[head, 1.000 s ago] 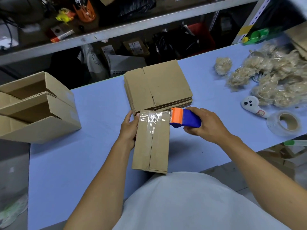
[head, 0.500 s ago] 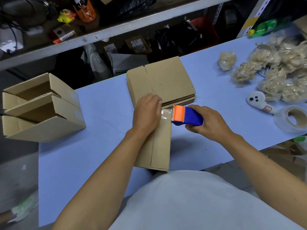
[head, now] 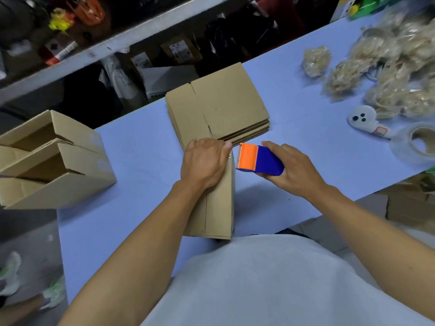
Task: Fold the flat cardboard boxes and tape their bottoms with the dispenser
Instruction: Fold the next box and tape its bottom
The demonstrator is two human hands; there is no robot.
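Note:
A folded cardboard box (head: 220, 208) stands bottom-up on the blue table (head: 131, 165), right in front of me. My left hand (head: 204, 164) lies palm down over its far end, pressing on the taped flaps, fingers reaching the far edge. My right hand (head: 292, 171) grips the blue and orange tape dispenser (head: 259, 160) just right of the box's far corner, its orange head a little apart from the box. A stack of flat cardboard boxes (head: 219, 109) lies on the table just beyond.
Several folded open boxes (head: 51, 161) are piled at the table's left end. At the right lie wrapped straw-coloured bundles (head: 388, 74), a white tape dispenser (head: 367, 121) and a clear tape roll (head: 419, 142). A cluttered shelf (head: 94, 52) runs behind the table.
My left hand moved from the box's left side onto its taped far end and presses there. The dispenser came off the tape and sits slightly right of the box.

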